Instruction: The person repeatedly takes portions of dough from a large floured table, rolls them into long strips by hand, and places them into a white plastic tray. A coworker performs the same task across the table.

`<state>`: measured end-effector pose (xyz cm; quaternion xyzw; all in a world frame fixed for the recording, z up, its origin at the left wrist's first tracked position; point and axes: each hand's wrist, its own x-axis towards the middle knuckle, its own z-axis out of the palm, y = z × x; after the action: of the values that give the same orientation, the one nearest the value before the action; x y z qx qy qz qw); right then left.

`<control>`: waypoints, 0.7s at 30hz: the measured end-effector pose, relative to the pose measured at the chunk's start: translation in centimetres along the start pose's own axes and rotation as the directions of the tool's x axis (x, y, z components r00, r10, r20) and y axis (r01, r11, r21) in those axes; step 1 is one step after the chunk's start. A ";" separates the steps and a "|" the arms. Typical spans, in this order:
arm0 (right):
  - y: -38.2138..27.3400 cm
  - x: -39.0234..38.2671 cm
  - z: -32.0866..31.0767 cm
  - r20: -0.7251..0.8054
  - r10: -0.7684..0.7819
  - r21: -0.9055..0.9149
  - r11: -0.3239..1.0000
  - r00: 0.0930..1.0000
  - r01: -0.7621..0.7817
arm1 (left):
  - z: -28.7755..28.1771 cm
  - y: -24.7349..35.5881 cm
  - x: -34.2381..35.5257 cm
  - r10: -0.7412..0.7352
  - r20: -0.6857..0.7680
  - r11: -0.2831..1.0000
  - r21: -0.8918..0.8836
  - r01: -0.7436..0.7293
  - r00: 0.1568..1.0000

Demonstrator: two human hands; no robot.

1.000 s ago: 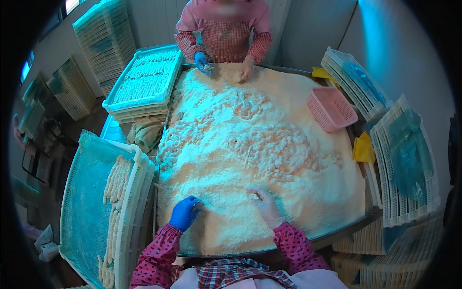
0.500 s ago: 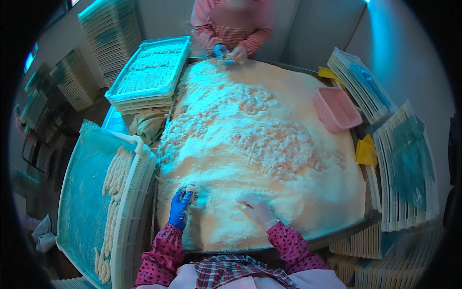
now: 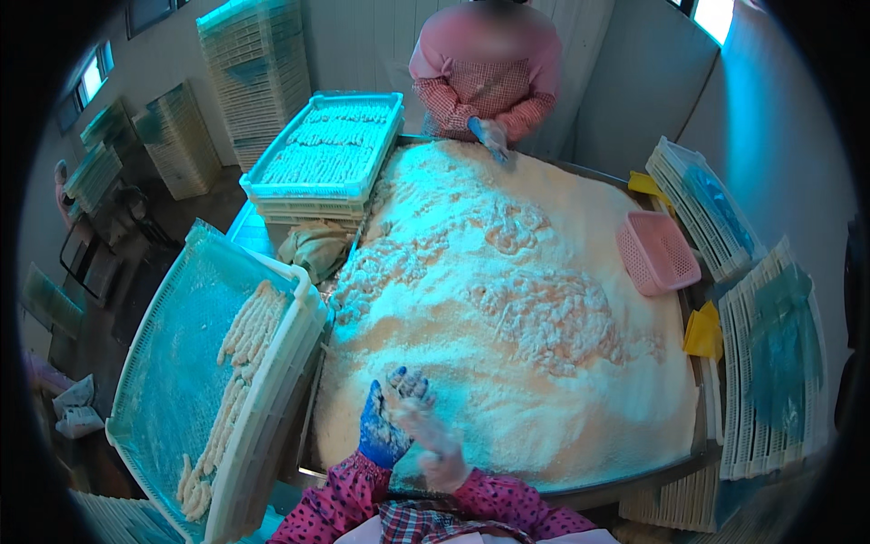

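Note:
My left hand (image 3: pixel 384 433), in a blue glove dusted with white crumbs, is raised over the near left edge of the crumb-covered table (image 3: pixel 562 440). Its fingers curl upward. Against its palm presses my right hand (image 3: pixel 437 446), in a thin whitish glove, with fingers together and slightly blurred. Whatever lies between the hands is hidden. On my left, a teal-lined tray (image 3: pixel 195 349) holds a row of pale coated strips (image 3: pixel 254 326) along its right side. A heap of pale pieces (image 3: pixel 553 313) lies in the crumbs beyond my hands.
Across the table stands a co-worker (image 3: pixel 489 77), hands together. A stacked tray (image 3: pixel 317 145) full of coated strips stands at the far left, near a crumpled cloth (image 3: pixel 314 249). A pink basket (image 3: pixel 657 254), yellow cloth (image 3: pixel 703 331) and upright trays (image 3: pixel 770 363) line the right side.
My right hand has left the crumbs and come to my left hand, which has moved slightly right. The view has shifted, and the co-worker's hands are lower against the table's far edge.

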<state>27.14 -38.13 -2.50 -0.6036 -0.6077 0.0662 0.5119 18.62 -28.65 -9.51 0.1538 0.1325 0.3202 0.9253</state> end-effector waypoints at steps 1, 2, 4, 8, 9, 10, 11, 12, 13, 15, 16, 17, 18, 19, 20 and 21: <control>0.4 0.1 -1.1 -0.096 0.024 -0.021 0.999 0.995 -0.027 | 3.9 1.2 -0.1 -0.237 0.022 0.967 -0.093 0.238 0.971; 0.6 0.4 -1.5 -0.188 0.049 -0.031 0.998 0.981 -0.056 | 5.8 1.4 -0.4 -0.332 0.087 0.934 -0.108 0.340 0.939; 0.2 2.2 -0.2 -0.103 -0.006 -0.034 0.999 0.995 0.003 | 8.0 -3.1 0.1 0.284 0.246 0.956 -0.149 -0.254 0.927; -1.1 4.7 -0.2 -0.155 -0.178 -0.196 0.970 0.972 0.147 | 5.9 -5.5 0.8 0.631 0.256 0.770 -0.326 -0.549 0.732; 2.0 3.6 -1.1 -0.020 -0.056 -0.395 0.918 0.998 0.043 | 4.1 -4.3 0.3 0.306 0.187 0.951 -0.107 -0.290 0.933; 3.5 3.2 -2.2 -0.107 0.016 -0.433 0.899 0.994 -0.061 | 5.9 -1.8 -0.8 -0.038 -0.056 0.999 -0.027 0.037 0.998; 3.2 3.2 -1.9 -0.061 -0.044 -0.366 0.930 0.997 0.019 | 6.9 -0.2 -1.2 -0.345 -0.316 0.934 -0.024 0.356 0.884; 1.9 3.1 -1.1 -0.014 -0.114 -0.295 0.950 0.993 0.105 | 6.6 -1.6 -0.3 0.181 0.124 0.968 0.151 -0.199 0.976; 0.9 2.3 -0.4 0.030 -0.170 -0.233 0.957 0.985 0.173 | 10.0 -4.4 -0.2 0.564 0.038 0.824 -0.094 -0.559 0.825; 1.0 1.1 0.3 0.045 -0.100 -0.146 0.984 0.994 0.106 | 9.6 -6.4 0.0 0.533 0.038 0.778 -0.415 -0.472 0.845; 1.8 1.7 -0.1 -0.014 -0.052 -0.214 0.976 0.999 0.048 | 2.8 -3.9 -0.2 0.137 0.189 0.873 -0.487 -0.028 0.972; 2.8 2.0 -0.5 -0.075 -0.002 -0.285 0.958 0.997 -0.019 | 4.3 -2.4 -0.9 -0.110 -0.034 0.982 -0.161 0.103 0.993; 3.5 2.2 -1.6 -0.153 0.056 -0.354 0.929 0.987 -0.108 | 6.0 -0.6 -1.6 -0.338 -0.252 0.926 0.084 0.369 0.907; 3.3 2.3 -1.3 -0.105 0.098 -0.401 0.906 0.990 -0.132 | 5.4 -1.0 -1.3 -0.309 -0.216 0.948 0.013 0.319 0.926; 2.5 2.3 -0.9 -0.060 0.142 -0.449 0.880 0.988 -0.154 | 3.9 -1.7 -0.9 -0.276 -0.182 0.961 -0.059 0.270 0.944; 1.7 2.3 -0.9 -0.016 0.197 -0.501 0.847 0.980 -0.178 | 3.2 -1.8 -0.5 -0.235 -0.200 0.970 0.011 0.242 0.951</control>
<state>29.43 -36.34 -2.03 -0.7705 -0.5513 -0.0331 0.3183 20.39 -30.95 -7.16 0.1207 0.2471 0.2174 0.9366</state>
